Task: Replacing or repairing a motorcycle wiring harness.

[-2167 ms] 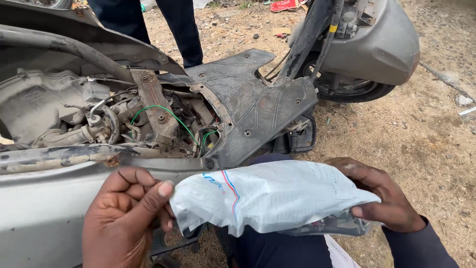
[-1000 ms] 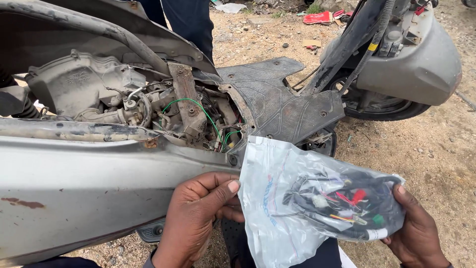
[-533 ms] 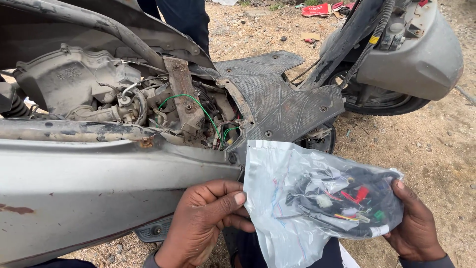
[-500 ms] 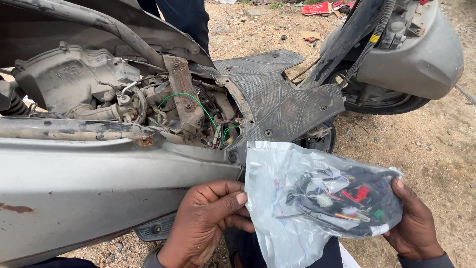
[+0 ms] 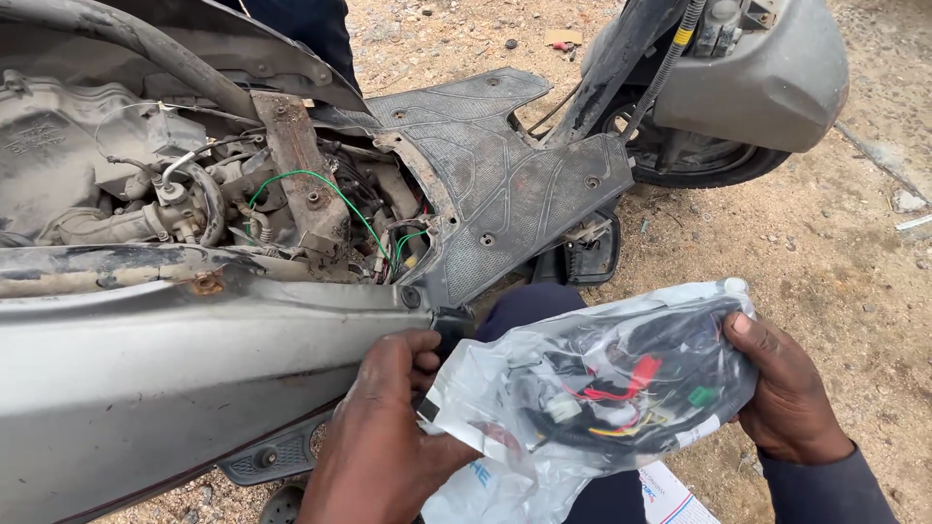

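Note:
A clear plastic bag with a bundled wiring harness inside, black cables with red, green and white connectors, is held between both hands in front of my knee. My left hand pinches the bag's near left edge. My right hand cups its right end with the thumb on top. Just behind the bag lies a stripped grey scooter, side panel toward me, with its engine bay and a green wire exposed.
The scooter's black floorboard tilts up at centre, and its front wheel and grey fender are at the upper right. Another person's dark trouser legs stand behind the scooter. Sandy, stony ground spreads to the right.
The bag has been turned so the harness shows through the clear side, then lowered and tilted. My view has moved closer to the scooter and shifted right.

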